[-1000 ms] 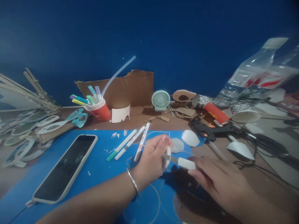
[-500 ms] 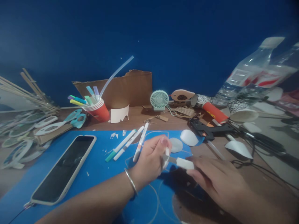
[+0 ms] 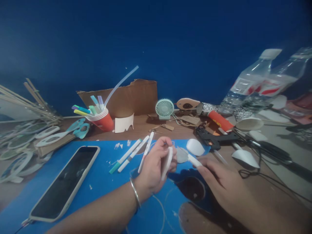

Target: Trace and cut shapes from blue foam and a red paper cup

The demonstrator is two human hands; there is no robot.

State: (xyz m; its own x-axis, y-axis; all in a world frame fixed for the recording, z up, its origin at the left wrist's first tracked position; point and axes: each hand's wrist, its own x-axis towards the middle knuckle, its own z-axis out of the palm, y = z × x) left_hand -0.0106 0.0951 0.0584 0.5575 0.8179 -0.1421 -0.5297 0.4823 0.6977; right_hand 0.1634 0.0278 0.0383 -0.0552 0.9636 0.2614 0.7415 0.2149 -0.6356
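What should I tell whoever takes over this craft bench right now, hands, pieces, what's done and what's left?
Left hand: pinching a thin white cut piece on edge above the blue mat.
Right hand: gripping a white-handled craft knife, blade pointing toward that piece, not clearly touching it.
Nearby: two white cutouts on the mat's far edge, three markers, phone, glue gun.
Done: several shapes cut from the mat.
Left: trimming looks unfinished.

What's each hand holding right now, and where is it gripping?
The left hand pinches a curved white cut-out piece near its upper end. The right hand holds a craft knife by its white handle, blade toward the piece.
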